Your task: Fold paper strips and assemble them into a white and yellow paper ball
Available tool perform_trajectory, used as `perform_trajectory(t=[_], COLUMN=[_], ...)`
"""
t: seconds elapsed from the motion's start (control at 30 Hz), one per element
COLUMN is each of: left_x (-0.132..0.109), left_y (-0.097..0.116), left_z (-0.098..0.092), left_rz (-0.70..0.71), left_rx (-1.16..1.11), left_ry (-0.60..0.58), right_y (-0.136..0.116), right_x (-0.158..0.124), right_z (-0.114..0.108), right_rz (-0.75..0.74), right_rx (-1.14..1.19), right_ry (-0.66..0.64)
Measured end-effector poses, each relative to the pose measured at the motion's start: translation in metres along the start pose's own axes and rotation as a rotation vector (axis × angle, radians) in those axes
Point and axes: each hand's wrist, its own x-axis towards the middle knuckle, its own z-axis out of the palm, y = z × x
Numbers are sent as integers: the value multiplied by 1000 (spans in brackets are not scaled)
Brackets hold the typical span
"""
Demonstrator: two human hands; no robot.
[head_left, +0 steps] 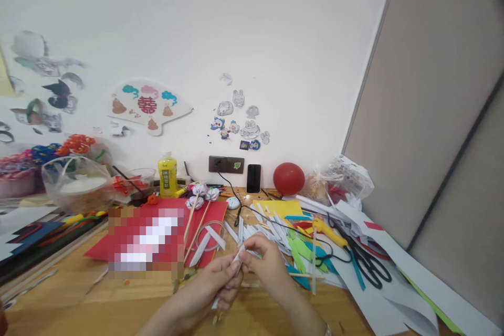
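A narrow folded strip of white paper (215, 303) is held between my two hands above the front of the wooden table. My left hand (216, 281) is closed around it, with the lower end poking out beneath the fingers. Thumb and fingers of my right hand (264, 261) pinch its upper end. Just beyond my hands lie several loose white paper strips (252, 232). White paper flowers (199, 190) on thin wooden sticks rest on red paper (157, 212) to the left. A clear ring, possibly a roll of tape (210, 235), lies near the sticks.
On the right are a yellow glue gun (331, 232), black-handled scissors (372, 268), green paper pieces (298, 252) and large white sheets (388, 294). A black cable (271, 221) crosses the table. Along the wall stand a yellow bottle (167, 176), a phone (254, 178) and a red balloon (289, 179).
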Motion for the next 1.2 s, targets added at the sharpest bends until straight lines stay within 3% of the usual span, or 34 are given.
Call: perform_trajectory(t=[0.13, 0.23, 0.37, 0.5, 0.73, 0.9, 1.07, 1.13, 1.2], left_x=[7, 12, 17, 19, 16, 16, 17, 18, 19], left_y=[4, 10, 15, 13, 13, 12, 9, 7, 6], left_z=[-4, -16, -29, -26, -24, -23, -24, -28, -31], left_rz=[160, 86, 79, 120, 123, 210, 306, 299, 237], left_rx=[149, 263, 300, 332, 482, 573, 592, 570, 540], left_ry=[272, 449, 508, 576, 713, 782, 763, 759, 789], right_y=[7, 18, 33, 39, 26, 15, 15, 13, 12], right_x=[8, 13, 11, 5, 6, 0, -8, -5, 2], right_z=[-10, -27, -40, -32, -24, 6, 34, 29, 9], right_rz=[-44, 34, 51, 60, 29, -3, -41, -56, -32], right_rx=[-87, -434, -607, -728, -779, -603, -489, -556, -725], right_ry=[25, 125, 59, -14, 6, 30, 81, 55, 71])
